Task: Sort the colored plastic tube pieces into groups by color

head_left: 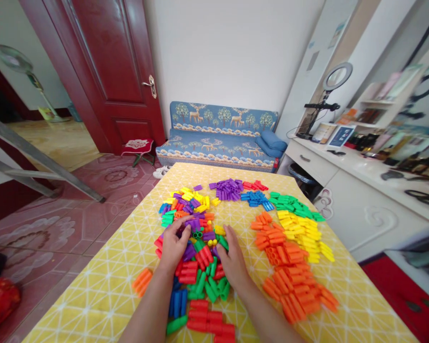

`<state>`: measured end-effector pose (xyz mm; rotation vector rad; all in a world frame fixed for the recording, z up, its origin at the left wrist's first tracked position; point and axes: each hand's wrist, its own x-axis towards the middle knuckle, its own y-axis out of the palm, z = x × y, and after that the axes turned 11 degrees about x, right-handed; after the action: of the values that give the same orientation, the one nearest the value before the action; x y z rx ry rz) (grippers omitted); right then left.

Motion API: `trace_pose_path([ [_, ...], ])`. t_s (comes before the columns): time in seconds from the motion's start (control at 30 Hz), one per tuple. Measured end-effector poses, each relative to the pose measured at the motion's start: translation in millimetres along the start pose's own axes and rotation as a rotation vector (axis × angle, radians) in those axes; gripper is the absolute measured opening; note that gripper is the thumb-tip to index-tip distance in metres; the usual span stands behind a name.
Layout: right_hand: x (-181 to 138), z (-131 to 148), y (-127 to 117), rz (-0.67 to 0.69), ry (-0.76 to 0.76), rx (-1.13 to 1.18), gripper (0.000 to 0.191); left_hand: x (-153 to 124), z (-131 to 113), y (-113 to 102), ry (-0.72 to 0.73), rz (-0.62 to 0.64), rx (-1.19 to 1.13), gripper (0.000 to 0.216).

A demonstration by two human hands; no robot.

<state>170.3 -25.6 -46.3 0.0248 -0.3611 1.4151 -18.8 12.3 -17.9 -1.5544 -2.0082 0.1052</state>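
A mixed heap of plastic tube blocks (202, 257) in red, green, purple, yellow and orange lies between my two hands. At its left side, my left hand (174, 245) curls its fingers and thumb around a purple block (181, 230), which shows only in part. My right hand (235, 262) rests against the heap's right side, thumb and forefinger apart. Close to its fingertips are a yellow block (219, 230) and a green block (223, 242). The rest of its fingers are hidden.
Sorted piles border the table (103, 286): orange blocks (289, 271), yellow blocks (302, 231), green blocks (295, 205), blue blocks (255, 198), purple blocks (229, 189) and red blocks (255, 185). Red blocks (210, 320) lie near my forearms. Behind stands a sofa (214, 138); a white dresser (329, 166) is right.
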Motion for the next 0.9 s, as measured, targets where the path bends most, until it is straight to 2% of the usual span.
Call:
trace_pose_path([
  [0.2,9.7,10.9,17.7,-0.024,-0.042,0.027,0.064,1.1,-6.2,-3.6,0.070,0.009,0.035,0.025],
  [0.3,9.2,20.6,16.1,-0.083,-0.085,0.015,0.051,0.9,-11.9,-6.2,0.119,0.026,0.012,0.020],
  [0.43,6.7,28.3,12.3,-0.026,-0.129,-0.089,0.024,0.7,-17.4,-8.2,0.142,0.077,0.024,0.031],
  [0.57,8.1,34.2,10.0,-0.001,-0.204,-0.255,0.016,0.5,-18.5,-7.7,0.137,0.075,0.039,0.031],
  [0.73,26.7,33.4,1.8,-0.129,-0.252,-0.195,0.002,-0.1,-17.1,-6.5,0.103,0.073,0.042,0.029],
  [0.8,38.0,27.3,-2.4,-0.137,-0.195,-0.213,0.004,-0.1,-16.0,-6.2,0.100,0.074,0.038,0.029],
  [0.9,50.9,18.1,-5.8,-0.015,-0.051,-0.365,0.024,0.2,-14.4,-5.6,0.093,0.071,0.039,0.028],
])
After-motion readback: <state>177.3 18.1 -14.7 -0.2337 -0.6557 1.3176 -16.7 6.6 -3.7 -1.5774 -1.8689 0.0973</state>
